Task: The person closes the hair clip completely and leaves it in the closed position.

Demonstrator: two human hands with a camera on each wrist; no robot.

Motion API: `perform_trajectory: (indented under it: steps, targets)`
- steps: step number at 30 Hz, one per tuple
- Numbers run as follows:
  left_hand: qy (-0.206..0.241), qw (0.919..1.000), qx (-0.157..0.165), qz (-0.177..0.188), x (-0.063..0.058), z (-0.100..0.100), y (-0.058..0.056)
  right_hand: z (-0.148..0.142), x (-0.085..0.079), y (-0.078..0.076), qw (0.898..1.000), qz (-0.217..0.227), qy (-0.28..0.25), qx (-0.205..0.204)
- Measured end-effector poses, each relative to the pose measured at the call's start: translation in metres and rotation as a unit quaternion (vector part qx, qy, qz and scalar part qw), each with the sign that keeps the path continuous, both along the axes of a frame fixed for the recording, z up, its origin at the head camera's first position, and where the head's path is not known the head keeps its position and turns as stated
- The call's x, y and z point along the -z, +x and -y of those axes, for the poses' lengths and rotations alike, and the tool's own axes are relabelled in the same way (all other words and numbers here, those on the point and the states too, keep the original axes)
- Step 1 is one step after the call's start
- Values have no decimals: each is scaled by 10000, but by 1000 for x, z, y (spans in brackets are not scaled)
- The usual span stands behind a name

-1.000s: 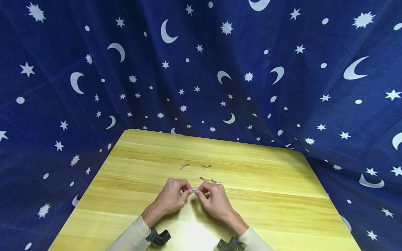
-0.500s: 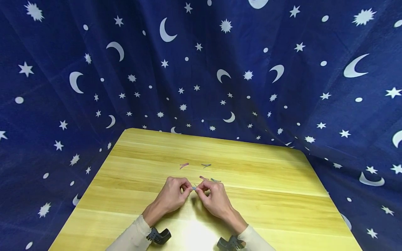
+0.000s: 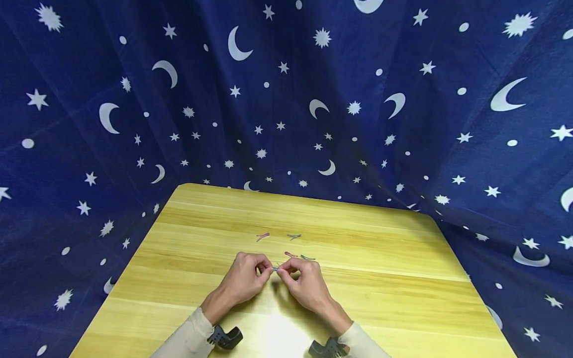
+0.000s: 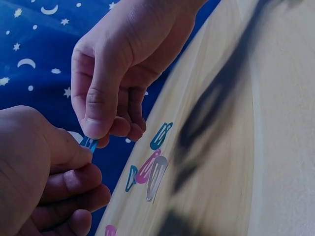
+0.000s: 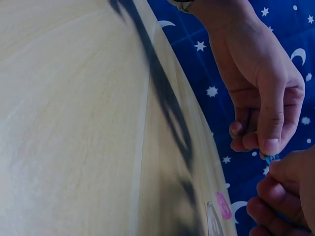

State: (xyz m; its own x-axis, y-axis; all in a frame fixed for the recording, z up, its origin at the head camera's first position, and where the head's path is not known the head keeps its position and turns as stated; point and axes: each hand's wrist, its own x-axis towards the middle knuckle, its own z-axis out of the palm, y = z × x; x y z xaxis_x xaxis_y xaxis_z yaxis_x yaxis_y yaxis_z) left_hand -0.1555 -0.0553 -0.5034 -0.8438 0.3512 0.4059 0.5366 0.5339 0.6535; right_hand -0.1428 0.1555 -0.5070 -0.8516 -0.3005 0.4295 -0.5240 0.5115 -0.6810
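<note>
Since a second ago: the blue clip (image 3: 275,269) has gone from bright blue to a duller, greyer blue in the head view, and both hands keep almost the same pose around it.
Left hand (image 3: 247,278): pinches the clip's left end between thumb and forefinger.
Right hand (image 3: 305,284): pinches the right end the same way, its thumb near the left hand's.
Blue clip: held off the table (image 3: 380,308), about midway between its left and right edges.
Clips on the table: beyond the hands, toward the far edge, lie a pink clip (image 3: 262,236) and, to its right, a grey clip (image 3: 294,236); nearer, just past the right hand, a red clip (image 3: 291,254) lies beside a teal clip (image 3: 307,257). These four lie as they did a second ago.
Hidden: fingertips cover most of the blue clip in every view; whether it is bent or flat, I cannot tell. A thin line shows just beyond it, perhaps part of it, perhaps another clip.
Cut off: the table's near edge and both sleeves (image 3: 185,335) leave the head view; the left wrist view's lower border cuts a pink clip.
</note>
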Motion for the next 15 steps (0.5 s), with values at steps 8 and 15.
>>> perform_trajectory:
  steps: [8,15]
  targets:
    - [-10,9998,96,193,-1,4,0,1,-1,-1,9998,141,-82,139]
    - [-174,9975,362,580,-3,11,-2,2,-1,-1,9999,-65,85,71]
